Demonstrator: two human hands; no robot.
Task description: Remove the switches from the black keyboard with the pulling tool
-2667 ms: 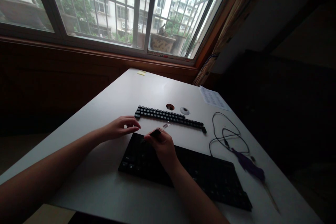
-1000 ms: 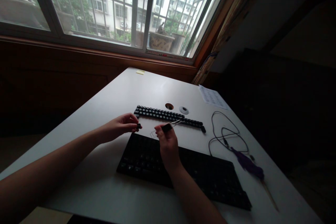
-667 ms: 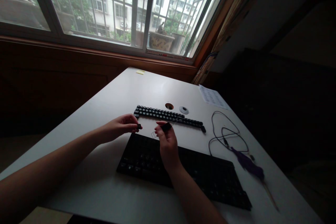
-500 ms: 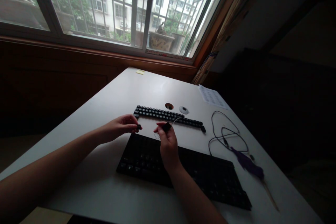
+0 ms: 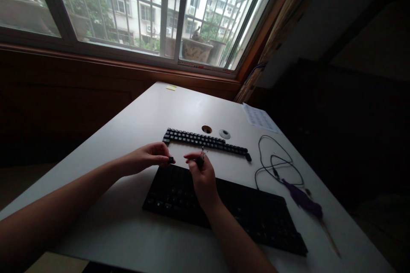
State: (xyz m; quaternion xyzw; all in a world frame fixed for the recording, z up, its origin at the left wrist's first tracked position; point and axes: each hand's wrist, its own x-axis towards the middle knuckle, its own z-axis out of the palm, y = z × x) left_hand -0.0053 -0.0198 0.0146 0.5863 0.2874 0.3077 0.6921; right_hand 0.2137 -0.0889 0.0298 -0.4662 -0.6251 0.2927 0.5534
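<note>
A small black keycap is pinched between the fingertips of my left hand, just past the keyboard's upper left corner. My right hand is closed around a keycap puller with a dark handle; its thin wire ends point up and away. Beneath and in front of both hands lies the black keyboard, partly covered by my right forearm. Beyond them, rows of loose black keycaps are lined up on the white table.
The keyboard's cable loops over the right side. Near it lies a purple object with a thin stick-like end. A round hole and its grey cover are behind the keycaps. Printed paper rests at the back right.
My right hand has turned the puller, so its wire ends now point upward, and has shifted slightly left. My left hand has moved slightly down and right with the keycap.
</note>
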